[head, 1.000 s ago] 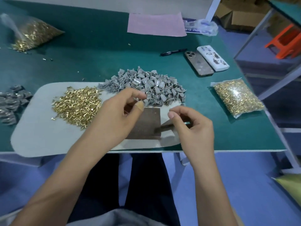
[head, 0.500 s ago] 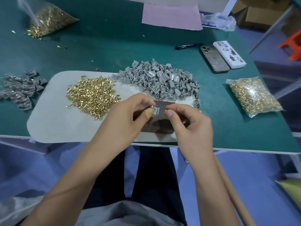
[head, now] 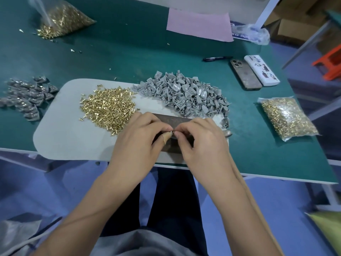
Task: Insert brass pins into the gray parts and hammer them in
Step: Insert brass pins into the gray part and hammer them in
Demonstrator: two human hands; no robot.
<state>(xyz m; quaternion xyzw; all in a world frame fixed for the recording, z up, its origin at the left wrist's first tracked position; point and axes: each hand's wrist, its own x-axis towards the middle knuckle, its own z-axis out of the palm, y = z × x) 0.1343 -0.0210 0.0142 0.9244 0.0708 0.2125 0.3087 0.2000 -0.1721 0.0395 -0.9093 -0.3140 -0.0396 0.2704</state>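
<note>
I see a green-topped workbench [head: 129, 45] with a white edge, over blue floor [head: 258, 209]. Far right: cardboard boxes [head: 295, 24], an orange plastic stool [head: 330, 61], white table legs [head: 265, 12]. Second green table [head: 334, 15] at far right corner. Even indoor light.

Clear plastic bags of brass pins: two [head: 60, 21] [head: 287, 117]
Loose brass-pin heaps: one [head: 108, 108]
Gray moulded-part piles: two [head: 184, 93] [head: 24, 97]
Hands: two [head: 136, 141] [head: 203, 143]

One head-worn wide-angle camera is looking forward and steeply down from above the person's lap, close over the near edge of the green table [head: 129, 52]. It is taking in both forearms, the tabletop, and the floor on either side.
</note>
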